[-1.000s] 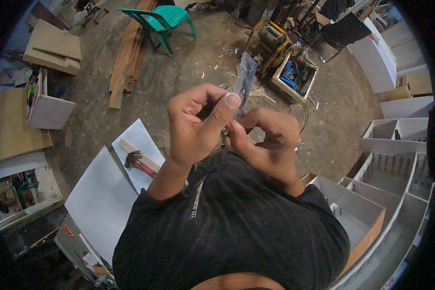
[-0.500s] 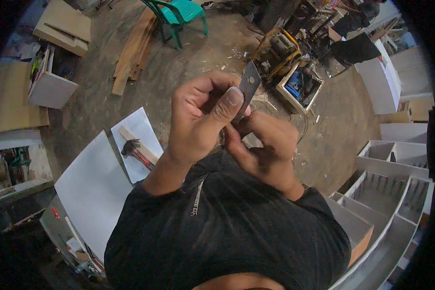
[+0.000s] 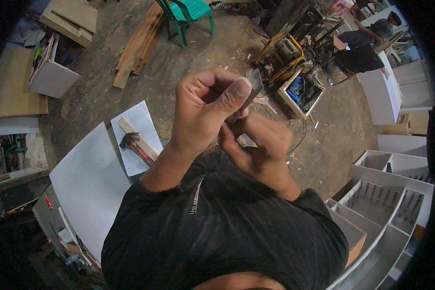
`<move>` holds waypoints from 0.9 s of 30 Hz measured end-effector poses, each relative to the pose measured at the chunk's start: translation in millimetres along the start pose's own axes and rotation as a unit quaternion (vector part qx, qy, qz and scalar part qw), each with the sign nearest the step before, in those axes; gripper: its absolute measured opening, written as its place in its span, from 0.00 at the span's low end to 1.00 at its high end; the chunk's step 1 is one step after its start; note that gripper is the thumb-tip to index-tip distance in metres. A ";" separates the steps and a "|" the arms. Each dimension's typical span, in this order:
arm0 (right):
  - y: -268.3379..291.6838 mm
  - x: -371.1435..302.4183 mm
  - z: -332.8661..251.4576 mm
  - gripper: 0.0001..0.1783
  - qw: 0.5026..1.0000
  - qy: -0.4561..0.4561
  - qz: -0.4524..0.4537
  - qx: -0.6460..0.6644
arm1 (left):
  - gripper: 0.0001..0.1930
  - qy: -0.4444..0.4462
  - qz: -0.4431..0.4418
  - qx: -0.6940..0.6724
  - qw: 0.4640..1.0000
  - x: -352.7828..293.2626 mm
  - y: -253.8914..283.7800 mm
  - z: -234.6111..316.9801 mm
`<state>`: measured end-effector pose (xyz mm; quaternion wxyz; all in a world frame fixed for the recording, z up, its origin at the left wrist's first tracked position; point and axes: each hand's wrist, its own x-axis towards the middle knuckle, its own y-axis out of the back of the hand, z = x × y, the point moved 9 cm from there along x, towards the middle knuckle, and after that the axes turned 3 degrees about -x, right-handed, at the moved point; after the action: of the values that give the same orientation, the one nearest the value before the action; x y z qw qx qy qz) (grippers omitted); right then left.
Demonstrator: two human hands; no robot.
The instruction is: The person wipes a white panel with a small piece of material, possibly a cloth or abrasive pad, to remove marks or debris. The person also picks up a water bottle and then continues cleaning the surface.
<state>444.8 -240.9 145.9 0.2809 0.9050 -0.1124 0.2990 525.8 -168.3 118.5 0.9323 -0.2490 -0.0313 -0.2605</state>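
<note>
In front of my chest, my left hand (image 3: 200, 108) is closed around a dark, flat metal plate (image 3: 254, 82), its thumb pressed along the near face. The plate's top end sticks up past the thumb; its lower part is mostly covered by fingers. Just below and to the right, my right hand (image 3: 261, 142) is closed, thumb and index finger pinched together at the plate's lower end. What exactly lies between those fingertips is hidden.
A red-handled claw hammer (image 3: 136, 146) and a wood strip lie on a small white panel (image 3: 145, 116), beside a larger white panel (image 3: 89, 179). Ahead are planks (image 3: 140, 46), a green chair (image 3: 186, 14), a yellow-framed machine (image 3: 285, 50) and a tool box (image 3: 302, 92). White cabinets (image 3: 377, 193) stand right.
The metal plate has tilted, and less of it shows above my left thumb; its hole is harder to see. Both hands keep their grip, and the view has shifted slightly.
</note>
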 end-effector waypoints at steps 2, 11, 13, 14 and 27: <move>-4.4 -2.7 0.8 0.10 1.000 0.000 -0.009 0.021 | 0.13 -0.007 -0.015 0.001 1.000 0.3 3.6 -2.0; 13.8 -13.4 1.9 0.08 0.997 -0.024 0.078 0.011 | 0.12 -0.046 -0.026 0.027 0.998 0.2 -11.2 15.7; 16.6 -15.4 -1.5 0.08 0.995 -0.012 0.094 0.018 | 0.12 -0.028 -0.034 0.015 0.999 -5.2 -14.8 14.4; 15.2 -16.7 -2.1 0.08 0.996 -0.001 0.090 0.027 | 0.12 -0.009 -0.040 0.008 0.999 -7.4 -17.0 10.8; 29.1 -29.2 12.8 0.17 0.989 -0.001 0.145 0.027 | 0.16 0.039 -0.077 -0.023 0.996 -15.1 -23.3 5.9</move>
<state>416.9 -271.0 132.7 0.2104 0.8865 -0.2347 0.3387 501.6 -175.5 131.2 0.9039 -0.2564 -0.0080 -0.3422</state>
